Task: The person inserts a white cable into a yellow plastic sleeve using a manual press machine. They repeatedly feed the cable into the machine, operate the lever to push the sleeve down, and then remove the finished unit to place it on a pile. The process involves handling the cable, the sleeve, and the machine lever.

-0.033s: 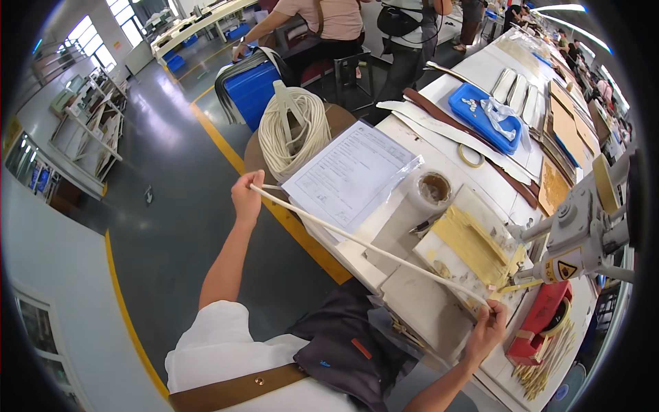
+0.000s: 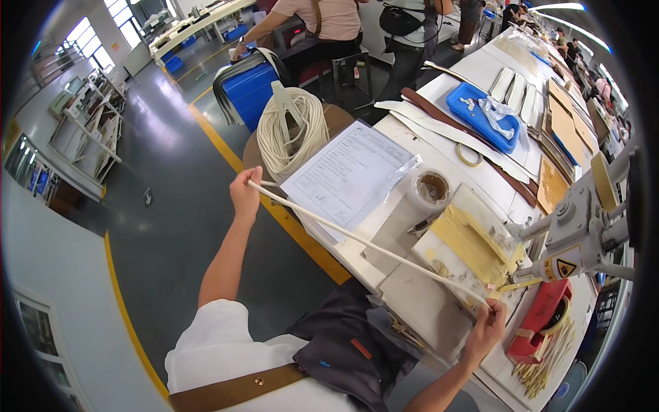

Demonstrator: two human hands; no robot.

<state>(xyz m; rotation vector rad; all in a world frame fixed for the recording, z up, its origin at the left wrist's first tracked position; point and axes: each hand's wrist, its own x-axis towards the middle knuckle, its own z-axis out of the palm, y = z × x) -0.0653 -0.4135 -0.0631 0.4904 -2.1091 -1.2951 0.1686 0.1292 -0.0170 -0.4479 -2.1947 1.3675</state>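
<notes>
A cream-white cord runs taut and slanting from one hand to the other, above the near edge of the bench. My left hand is closed on its far left end, out over the floor beside the bench. My right hand pinches the near right end between thumb and fingers. From behind the left hand, a length of cord leads toward a large coil of similar cord around an upright holder. Below the stretched cord is a pale board with yellow tape strips on it.
A bench press stands at right, near a red tape dispenser and thin sticks. A plastic-covered sheet, a jar and a blue tray lie farther along. A blue bin and co-workers are beyond.
</notes>
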